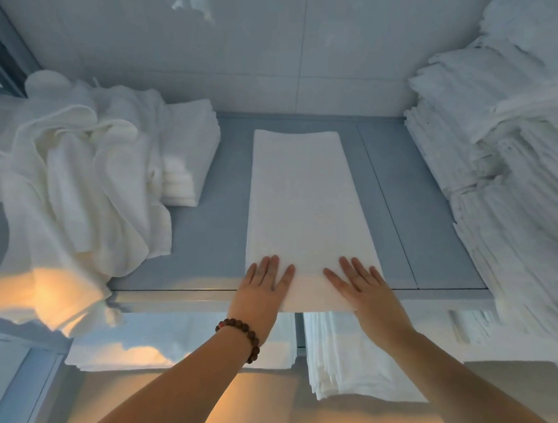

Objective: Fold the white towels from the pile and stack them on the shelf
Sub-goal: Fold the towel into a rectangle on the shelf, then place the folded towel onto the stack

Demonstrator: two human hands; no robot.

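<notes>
Blue-grey shelf [222,189] dead ahead, panel seams running back across its board. Behind the shelf, a pale panelled wall [246,43], glossy, catching faint reflections. Off the shelf's left end, a dark frame [4,62], too blurred to read. Below the shelf's front edge, warm orange light [263,399] pools.

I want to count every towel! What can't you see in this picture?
Head view:
- Tall stack: top and right side cut off by the frame edge.
- Small folded stack: partly behind the crumpled pile.
- Lower-shelf stacks: partly behind the shelf edge and forearms.
- Long towel: near end under left hand and right hand.
</notes>
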